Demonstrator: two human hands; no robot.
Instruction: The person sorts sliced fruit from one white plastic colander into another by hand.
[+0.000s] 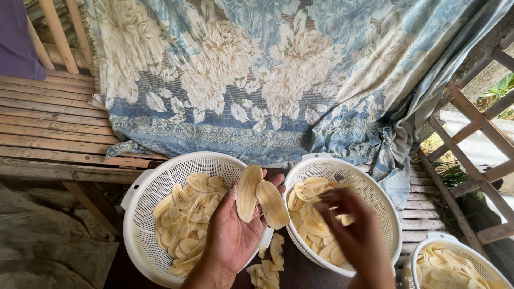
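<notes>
cloth (278, 80): faded blue with big cream flowers, plus a striped blue band along the bottom
colanders (140, 214): plain white plastic, tiny holes all over
slices (261, 200): pale yellow, kinda creamy, a few brownish edges
counter (48, 118): weathered brown wooden slats
rag (19, 37): purple, top left corner
frame (476, 128): bare greyish-brown wood

Only the person's two hands and forearms show. The left hand (233, 233) is bare, with no ring, watch or glove, and its wrist and forearm carry no sleeve. The right hand (353, 235) is bare too, blurred, with no sleeve showing at its wrist.
</notes>
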